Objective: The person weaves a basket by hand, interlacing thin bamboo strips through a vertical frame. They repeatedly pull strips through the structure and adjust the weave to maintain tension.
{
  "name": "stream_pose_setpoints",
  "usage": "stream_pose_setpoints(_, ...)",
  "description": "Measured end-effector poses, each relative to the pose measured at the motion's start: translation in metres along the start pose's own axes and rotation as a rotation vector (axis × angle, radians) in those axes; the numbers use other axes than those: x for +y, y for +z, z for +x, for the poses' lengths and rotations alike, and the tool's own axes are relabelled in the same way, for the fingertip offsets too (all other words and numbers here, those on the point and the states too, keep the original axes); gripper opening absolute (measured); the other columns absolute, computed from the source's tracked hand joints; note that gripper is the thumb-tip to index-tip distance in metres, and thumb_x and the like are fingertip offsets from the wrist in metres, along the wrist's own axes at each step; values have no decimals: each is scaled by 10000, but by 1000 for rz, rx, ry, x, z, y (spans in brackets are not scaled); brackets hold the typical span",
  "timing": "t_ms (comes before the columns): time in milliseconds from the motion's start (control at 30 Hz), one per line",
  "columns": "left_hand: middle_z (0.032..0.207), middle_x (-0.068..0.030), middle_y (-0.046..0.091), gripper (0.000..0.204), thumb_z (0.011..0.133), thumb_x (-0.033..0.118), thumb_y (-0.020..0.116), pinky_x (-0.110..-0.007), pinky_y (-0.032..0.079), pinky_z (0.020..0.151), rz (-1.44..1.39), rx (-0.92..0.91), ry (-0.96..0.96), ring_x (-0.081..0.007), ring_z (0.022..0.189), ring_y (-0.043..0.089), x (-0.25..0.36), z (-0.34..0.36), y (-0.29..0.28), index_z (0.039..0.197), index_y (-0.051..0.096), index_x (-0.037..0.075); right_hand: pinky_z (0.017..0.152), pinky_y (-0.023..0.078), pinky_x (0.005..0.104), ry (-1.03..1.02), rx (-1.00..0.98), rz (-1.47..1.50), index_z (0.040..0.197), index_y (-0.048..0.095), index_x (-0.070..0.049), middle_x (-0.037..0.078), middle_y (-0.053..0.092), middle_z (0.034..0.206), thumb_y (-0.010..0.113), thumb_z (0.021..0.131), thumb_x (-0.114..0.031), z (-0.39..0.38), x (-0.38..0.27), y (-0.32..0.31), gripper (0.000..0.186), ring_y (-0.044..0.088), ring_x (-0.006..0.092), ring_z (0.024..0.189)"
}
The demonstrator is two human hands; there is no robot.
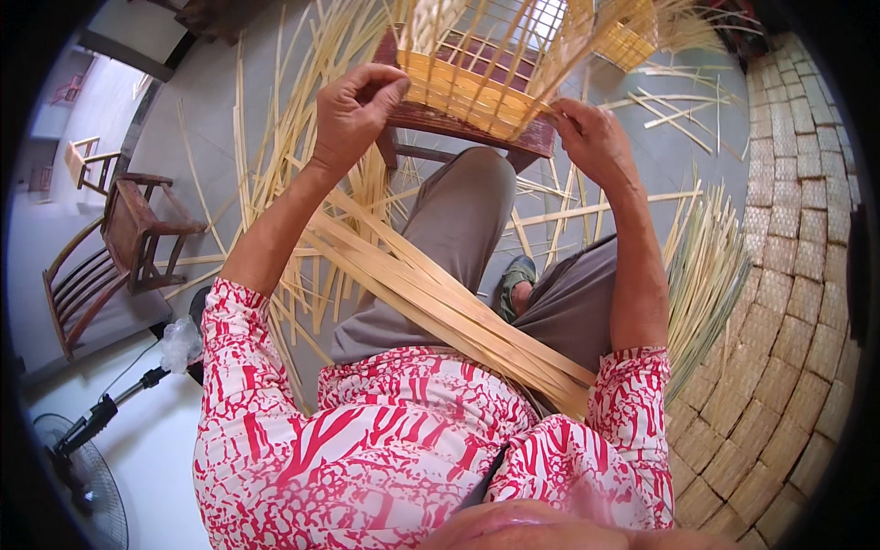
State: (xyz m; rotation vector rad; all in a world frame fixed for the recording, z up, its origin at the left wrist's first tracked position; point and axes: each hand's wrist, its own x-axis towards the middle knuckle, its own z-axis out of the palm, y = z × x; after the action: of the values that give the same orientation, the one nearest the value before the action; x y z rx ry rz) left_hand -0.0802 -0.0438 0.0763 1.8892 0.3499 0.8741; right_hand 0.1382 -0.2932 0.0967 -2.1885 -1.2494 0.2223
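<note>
Yellow, flat-strip woven basket (467, 96) is sitting right at the front edge of a dark red wooden bench (541, 137), just past my grey-trousered knee (472, 183). Both hands are nearly closed, thumb to fingers: left hand (356, 105) pinching its left end, right hand (596, 137) its right corner. Honestly can't tell from up here whether the right has one strip or the whole corner.

Main worry: if one side gets tugged harder, the woven band could go crooked. Those tall, pale, loose uprights (577, 64) could splay or snap if bent sharply. Pressing down too far forward might tip it off the bench. Also, the long, flat, tan strips (440, 293) across my lap could slide off if I shift a leg, and thin edges could nick bare fingers.
</note>
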Motion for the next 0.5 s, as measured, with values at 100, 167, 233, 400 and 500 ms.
stream_pose_setpoints(100, 819, -34, 715, 182, 913, 70, 743, -247, 534, 659, 184, -164, 105, -87, 723, 661, 34, 6, 29, 1090, 728, 32, 689, 532, 466, -19, -10, -63, 1007, 734, -133, 149, 720, 871, 615, 942, -232, -1, -4, -3, 168, 683, 385, 805)
stream_pose_setpoints(167, 751, -95, 704, 242, 910, 172, 764, -297, 531, 604, 335, -218, 157, -145, 644, 670, 49, 19, 46, 1112, 723, 45, 630, 486, 410, -27, -3, -25, 1015, 711, -81, 161, 646, 760, 625, 934, -189, 1, -2, 1, 160, 619, 309, 674)
stream_pose_setpoints(233, 697, -124, 683, 279, 936, 280, 733, -341, 517, 580, 534, -331, 152, -205, 603, 660, 50, 35, 56, 1106, 730, 60, 612, 473, 399, -57, 16, 16, 1005, 697, -51, 178, 619, 723, 619, 923, -149, 2, -2, 4, 151, 594, 307, 622)
stream_pose_setpoints(400, 684, -143, 676, 452, 991, 507, 582, -460, 513, 587, 802, -433, 82, -361, 659, 674, 28, 57, 58, 842, 722, 104, 786, 560, 474, -3, -1, -56, 1073, 763, -155, 144, 744, 937, 622, 933, -221, 5, -2, 12, 209, 707, 362, 894)
stream_pose_setpoints(500, 671, -159, 667, 482, 1020, 491, 536, -476, 521, 586, 756, -417, 147, -380, 644, 666, 14, 55, 57, 811, 715, 94, 802, 566, 468, -11, 8, -30, 1084, 765, -160, 140, 749, 947, 623, 938, -233, 6, 1, 18, 216, 714, 353, 904)
